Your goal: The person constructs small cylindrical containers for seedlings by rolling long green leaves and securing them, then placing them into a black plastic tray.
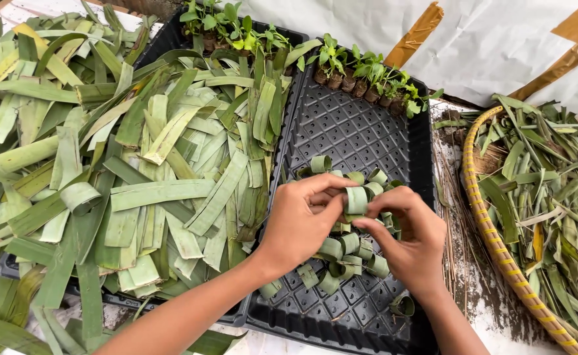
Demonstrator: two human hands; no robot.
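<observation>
Both hands meet over a black plastic seedling tray (361, 131). My left hand (299, 220) and my right hand (404, 233) together hold a strip of green leaf rolled into a small ring (356, 199), fingertips pinching it from both sides. Under the hands lies a cluster of several similar rolled leaf rings (351, 253) on the tray's grid. One more ring (402, 304) sits alone near the tray's front right corner.
A big heap of cut flat leaf strips (164, 164) covers a second black tray on the left. Small seedlings in leaf pots (364, 75) line the tray's far edge. A woven yellow-rimmed basket (483, 217) with leaf scraps stands at right. White sheeting with brown tape lies behind.
</observation>
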